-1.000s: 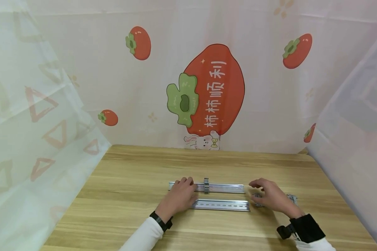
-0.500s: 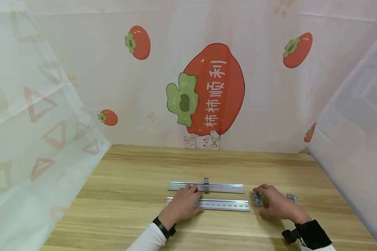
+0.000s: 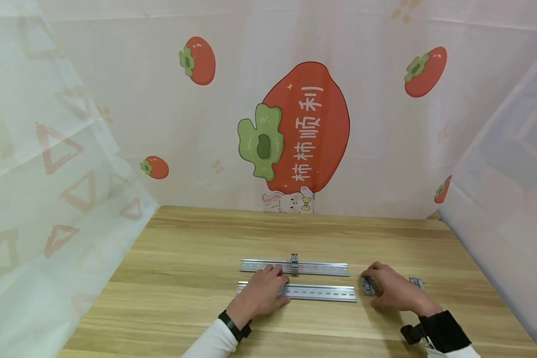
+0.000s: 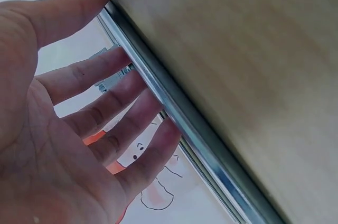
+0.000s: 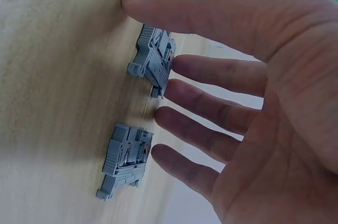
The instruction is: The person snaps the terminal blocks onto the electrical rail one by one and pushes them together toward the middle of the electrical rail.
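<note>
My left hand point(image 3: 261, 292) rests across the nearer metal DIN rail point(image 3: 322, 293), thumb at its near edge and fingers past its far edge. In the left wrist view the fingers point(image 4: 119, 110) are spread along this rail point(image 4: 174, 102). A parallel DIN rail point(image 3: 326, 269) lies behind, with a grey terminal block cluster point(image 3: 294, 264) upright on it. My right hand point(image 3: 396, 289) is over a loose grey terminal block point(image 3: 368, 286). In the right wrist view that terminal block point(image 5: 153, 57) lies between the extended thumb and index finger, which do not close round it.
A second loose terminal block point(image 3: 416, 283) lies on the wooden table point(image 3: 183, 288), behind the right hand. A printed cloth point(image 3: 376, 149) hangs along the table's back edge, and more cloth point(image 3: 510, 199) hangs at both sides.
Over the last second my left hand has slid right and nearer along the front rail. My right hand has come down beside the loose terminal block. The last half second shows hardly any movement.
</note>
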A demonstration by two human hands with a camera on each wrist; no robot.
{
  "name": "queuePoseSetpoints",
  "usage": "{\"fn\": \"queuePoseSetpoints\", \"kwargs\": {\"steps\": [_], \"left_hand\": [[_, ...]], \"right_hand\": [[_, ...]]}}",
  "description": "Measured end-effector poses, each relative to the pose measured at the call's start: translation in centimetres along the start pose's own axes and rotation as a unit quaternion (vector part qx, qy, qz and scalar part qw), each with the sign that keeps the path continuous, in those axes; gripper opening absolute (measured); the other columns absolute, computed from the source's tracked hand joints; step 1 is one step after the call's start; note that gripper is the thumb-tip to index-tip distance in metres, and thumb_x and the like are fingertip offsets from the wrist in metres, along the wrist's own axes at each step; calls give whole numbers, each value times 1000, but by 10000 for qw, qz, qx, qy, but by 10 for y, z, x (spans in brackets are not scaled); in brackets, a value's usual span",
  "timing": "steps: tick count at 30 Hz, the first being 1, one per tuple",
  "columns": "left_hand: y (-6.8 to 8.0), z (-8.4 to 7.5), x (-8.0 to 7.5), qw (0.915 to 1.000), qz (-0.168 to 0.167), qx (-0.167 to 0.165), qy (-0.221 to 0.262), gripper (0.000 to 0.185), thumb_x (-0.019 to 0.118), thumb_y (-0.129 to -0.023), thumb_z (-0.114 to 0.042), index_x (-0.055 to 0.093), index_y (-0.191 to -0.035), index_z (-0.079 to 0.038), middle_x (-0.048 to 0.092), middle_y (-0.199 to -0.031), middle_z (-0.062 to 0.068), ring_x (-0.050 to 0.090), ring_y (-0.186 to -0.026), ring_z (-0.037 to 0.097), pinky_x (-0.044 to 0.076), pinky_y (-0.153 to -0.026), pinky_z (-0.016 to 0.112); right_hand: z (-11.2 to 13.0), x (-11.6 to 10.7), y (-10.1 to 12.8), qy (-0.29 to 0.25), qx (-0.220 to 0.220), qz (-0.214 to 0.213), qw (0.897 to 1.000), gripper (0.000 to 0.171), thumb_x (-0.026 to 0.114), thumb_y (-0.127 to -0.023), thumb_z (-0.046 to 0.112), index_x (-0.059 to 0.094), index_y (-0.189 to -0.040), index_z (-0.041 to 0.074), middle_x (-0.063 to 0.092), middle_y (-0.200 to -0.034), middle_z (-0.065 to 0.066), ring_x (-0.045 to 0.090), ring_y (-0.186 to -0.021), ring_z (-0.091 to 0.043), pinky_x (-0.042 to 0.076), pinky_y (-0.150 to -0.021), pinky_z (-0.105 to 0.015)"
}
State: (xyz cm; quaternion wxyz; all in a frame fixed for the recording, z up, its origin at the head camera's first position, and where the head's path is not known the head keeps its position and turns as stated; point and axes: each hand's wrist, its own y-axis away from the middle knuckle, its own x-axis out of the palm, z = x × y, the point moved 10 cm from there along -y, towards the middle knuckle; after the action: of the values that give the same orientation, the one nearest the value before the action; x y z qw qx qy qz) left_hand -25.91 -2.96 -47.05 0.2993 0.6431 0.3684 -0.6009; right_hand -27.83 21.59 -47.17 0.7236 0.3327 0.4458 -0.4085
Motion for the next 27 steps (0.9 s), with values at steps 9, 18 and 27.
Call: {"fn": "queuePoseSetpoints", "kwargs": {"steps": [9, 18, 27], "left_hand": [[0, -2, -1, 10000, 50, 1, 16, 39, 70, -81, -44, 68, -106, -14, 54, -100, 0, 50, -90, 16, 48, -73, 36], [0, -3, -1, 10000, 17, 15, 24, 39, 71, -80, -43, 69, -106, -14, 56, -102, 1, 52, -91, 17, 48, -74, 35], [1, -3, -1, 10000, -27, -2, 50, 38, 72, -80, -42, 69, -105, -14, 55, -101, 1, 52, -91, 18, 48, -74, 36]], "right_hand": [[1, -3, -6, 231, 2, 53, 9997, 61, 84, -62, 15, 60, -117, 0, 52, -109, -8, 49, -95, -20, 46, -79, -41], [4, -4, -13, 399, 60, 209, 9990, 56, 84, -57, 13, 65, -108, 1, 52, -99, -3, 47, -86, -17, 44, -73, -39], [9, -7, -14, 562, -88, 43, 9984, 47, 84, -57, 13, 67, -100, 1, 54, -92, -1, 48, -81, -15, 45, -70, -36]]}}
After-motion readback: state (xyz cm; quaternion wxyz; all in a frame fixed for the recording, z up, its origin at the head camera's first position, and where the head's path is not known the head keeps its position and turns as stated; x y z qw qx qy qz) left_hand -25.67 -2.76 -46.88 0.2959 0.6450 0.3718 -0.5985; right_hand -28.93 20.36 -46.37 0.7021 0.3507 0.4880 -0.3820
